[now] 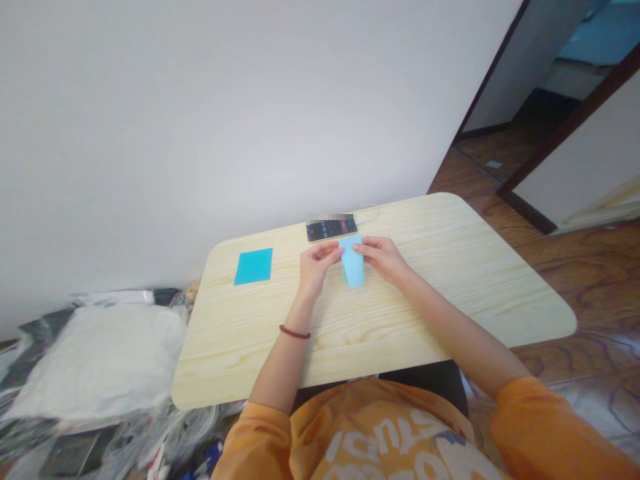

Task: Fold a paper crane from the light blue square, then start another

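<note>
Your left hand (316, 267) and your right hand (383, 259) are both closed in a narrow pinch on a folded sheet of light blue paper (353, 268). The left fingers (334, 249) grip the sheet's left edge, and the right fingers (361, 246) grip its upper right portion. The sheet stands between the hands, above the middle of the desk (440, 280) and nearer the far edge. Its lower end points toward you. The layers are offset at the bottom, and the hands hide the top of the sheet.

To the left of your left hand, a square sheet of brighter blue paper (253, 266) lies flat on the desk, apart from both hands. A smartphone (331, 230) lies flat near the far edge, just beyond the hands, with its screen lit. The display is too small to read. A white cable (369, 213) runs from the phone's right end across the desk.

A beaded red bracelet (295, 332) circles your left wrist. Orange sleeves (540, 427) cover your forearms up to a point below the wrists. White plastic bags (100, 363) lie on the floor left of the desk.
</note>
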{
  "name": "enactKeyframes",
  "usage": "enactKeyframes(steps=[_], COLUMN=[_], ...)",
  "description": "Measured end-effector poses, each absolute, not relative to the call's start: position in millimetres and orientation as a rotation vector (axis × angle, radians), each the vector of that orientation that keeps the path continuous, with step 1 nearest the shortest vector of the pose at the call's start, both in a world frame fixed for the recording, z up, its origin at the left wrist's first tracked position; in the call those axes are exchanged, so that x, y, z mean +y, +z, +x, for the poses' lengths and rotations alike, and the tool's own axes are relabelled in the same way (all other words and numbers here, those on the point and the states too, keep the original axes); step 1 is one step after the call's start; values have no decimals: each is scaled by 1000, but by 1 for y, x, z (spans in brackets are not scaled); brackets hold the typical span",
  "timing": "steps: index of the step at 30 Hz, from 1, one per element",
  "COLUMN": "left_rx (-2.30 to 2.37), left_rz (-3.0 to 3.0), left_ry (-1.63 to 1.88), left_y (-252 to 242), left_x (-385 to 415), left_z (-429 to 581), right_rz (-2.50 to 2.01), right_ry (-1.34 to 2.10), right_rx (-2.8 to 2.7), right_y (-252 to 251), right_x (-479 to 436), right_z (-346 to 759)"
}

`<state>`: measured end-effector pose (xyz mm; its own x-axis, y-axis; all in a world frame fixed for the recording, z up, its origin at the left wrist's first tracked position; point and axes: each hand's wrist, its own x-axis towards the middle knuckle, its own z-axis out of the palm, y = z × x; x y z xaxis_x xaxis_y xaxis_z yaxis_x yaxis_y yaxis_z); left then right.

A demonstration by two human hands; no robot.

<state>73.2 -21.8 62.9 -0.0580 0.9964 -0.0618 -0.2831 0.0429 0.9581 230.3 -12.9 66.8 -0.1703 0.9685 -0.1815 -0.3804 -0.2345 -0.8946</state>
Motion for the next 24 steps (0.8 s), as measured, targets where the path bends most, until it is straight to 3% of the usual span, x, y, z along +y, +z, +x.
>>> enactKeyframes(steps=[24], left_rx=[1069], left_rz=[902], left_ry=[1342], left_y=[62], left_x=[-23], left_z=[75], right_rz=[-1041], right_ry=[1577], right_rx=[-905], right_y=[64], right_x=[-14], right_z=[231])
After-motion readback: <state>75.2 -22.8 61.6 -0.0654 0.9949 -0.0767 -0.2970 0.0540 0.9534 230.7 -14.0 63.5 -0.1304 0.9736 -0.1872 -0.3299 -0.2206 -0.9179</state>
